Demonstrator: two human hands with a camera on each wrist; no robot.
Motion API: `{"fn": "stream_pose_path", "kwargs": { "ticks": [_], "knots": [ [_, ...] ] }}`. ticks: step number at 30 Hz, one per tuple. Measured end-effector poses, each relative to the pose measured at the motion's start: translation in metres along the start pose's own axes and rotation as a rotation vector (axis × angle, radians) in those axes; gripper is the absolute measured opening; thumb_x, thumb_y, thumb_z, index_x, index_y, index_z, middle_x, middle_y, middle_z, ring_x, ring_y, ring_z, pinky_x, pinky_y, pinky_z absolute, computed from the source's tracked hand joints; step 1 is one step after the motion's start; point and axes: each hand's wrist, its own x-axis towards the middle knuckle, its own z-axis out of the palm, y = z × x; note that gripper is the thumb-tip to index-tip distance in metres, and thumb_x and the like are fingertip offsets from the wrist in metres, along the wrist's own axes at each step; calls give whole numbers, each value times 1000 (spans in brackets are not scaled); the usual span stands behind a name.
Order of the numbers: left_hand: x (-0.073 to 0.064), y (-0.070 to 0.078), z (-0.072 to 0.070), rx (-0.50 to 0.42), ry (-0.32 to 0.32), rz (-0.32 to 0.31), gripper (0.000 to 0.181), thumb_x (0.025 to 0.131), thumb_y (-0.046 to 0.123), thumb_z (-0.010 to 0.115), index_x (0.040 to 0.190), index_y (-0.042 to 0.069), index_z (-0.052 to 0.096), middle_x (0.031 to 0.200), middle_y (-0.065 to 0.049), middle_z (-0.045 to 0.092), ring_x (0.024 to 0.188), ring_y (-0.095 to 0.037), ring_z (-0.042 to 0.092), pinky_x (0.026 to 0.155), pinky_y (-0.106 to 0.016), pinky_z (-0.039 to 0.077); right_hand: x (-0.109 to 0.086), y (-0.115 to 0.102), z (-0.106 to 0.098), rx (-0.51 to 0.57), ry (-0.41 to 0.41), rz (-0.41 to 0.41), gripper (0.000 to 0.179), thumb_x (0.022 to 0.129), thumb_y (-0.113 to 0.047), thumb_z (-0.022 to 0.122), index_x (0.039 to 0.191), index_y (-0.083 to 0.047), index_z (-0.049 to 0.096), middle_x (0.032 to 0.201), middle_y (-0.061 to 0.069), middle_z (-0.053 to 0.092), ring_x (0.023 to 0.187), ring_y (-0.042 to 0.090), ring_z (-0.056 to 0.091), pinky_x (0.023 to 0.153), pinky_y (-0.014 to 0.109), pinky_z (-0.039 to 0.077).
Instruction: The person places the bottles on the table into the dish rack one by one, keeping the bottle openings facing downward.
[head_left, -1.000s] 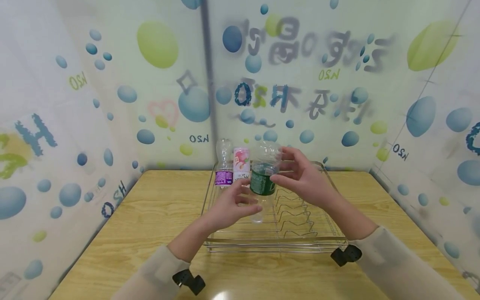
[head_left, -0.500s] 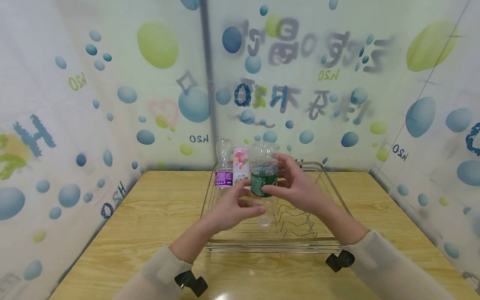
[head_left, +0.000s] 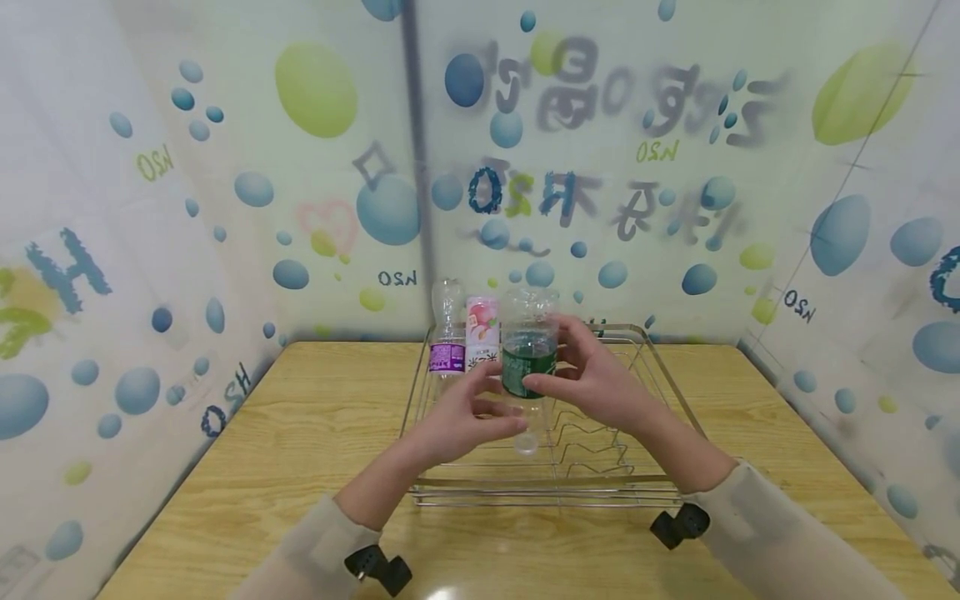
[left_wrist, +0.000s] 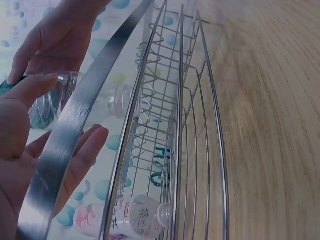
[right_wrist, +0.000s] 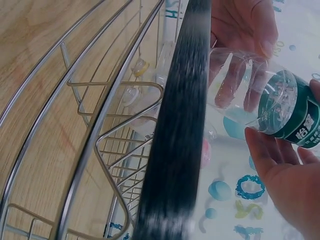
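Both hands hold a clear plastic bottle with a green label (head_left: 529, 368), turned neck down above the wire rack. My right hand (head_left: 611, 383) grips it at the label, thumb in front. Lower down, my left hand (head_left: 457, 421) is curled round the clear part near the neck. The left wrist view shows the bottle's open neck (left_wrist: 122, 100) beyond the rack's metal rim (left_wrist: 82, 115). Left of the held bottle, a pink and white peach drink bottle (head_left: 482, 321) and a clear bottle with a purple label (head_left: 448, 357) stand neck down in the rack.
The wire rack (head_left: 525, 481), with zigzag dividers (head_left: 596, 454) on its right side, rests on a wooden table (head_left: 322, 417). Behind the table hangs a curtain (head_left: 637, 275) printed with blue and green dots. A black wrist device (head_left: 378, 569) sits at each sleeve.
The green-labelled bottle has straightened from a slight tilt and come down a little. My right hand has moved left and down with it, while my left hand has stayed nearly in place.
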Motion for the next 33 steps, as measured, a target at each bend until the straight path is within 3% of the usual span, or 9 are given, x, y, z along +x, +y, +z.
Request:
{"fn": "stream_pose_path", "kwargs": {
  "ticks": [4,10,15,19,23,29,33],
  "knots": [
    [-9,-4,-10,38,41,38,62,104,22,79,158,17,50,148,-16,63,130,-33,70,106,-46,64,-1,1,-2,5,20,0,76,101,-12,80,164,-17,37,149,17,55,132,36,64,101,35,62],
    [-32,-16,-40,126,222,69,44,107,21,75,148,17,61,143,-12,69,128,-30,70,101,-34,62,-3,1,-8,3,42,10,77,102,-11,79,165,-13,35,148,21,54,132,38,64,98,29,62],
    [-53,-27,-66,166,368,65,37,108,21,73,143,12,67,140,-14,70,122,-18,68,97,-23,60,-4,1,-14,-7,50,26,76,103,-11,78,165,-13,35,151,22,53,135,40,62,100,33,62],
    [-68,-40,-80,203,426,58,34,109,19,71,140,7,68,139,-16,68,113,-8,65,94,-20,59,-5,3,-16,-25,66,42,77,103,-12,77,167,-14,34,151,22,54,136,40,62,101,34,62],
    [-78,-57,-84,219,423,49,32,110,17,67,140,5,68,139,-20,64,111,-9,64,93,-23,60,-4,4,-17,-39,77,54,77,104,-15,77,168,-15,34,151,21,54,137,40,62,104,38,61],
    [-80,-76,-79,133,293,13,41,112,19,64,150,4,59,143,-26,63,121,-21,69,96,-26,63,-2,5,-20,-27,83,59,76,105,-16,75,169,-18,33,155,21,52,139,42,60,101,39,62],
    [-76,-81,-74,87,232,46,43,113,16,62,152,1,55,141,-32,60,122,-28,72,95,-28,64,2,5,-23,-43,105,67,76,106,-20,75,169,-20,33,157,18,51,142,41,59,102,39,61]
  ]
}}
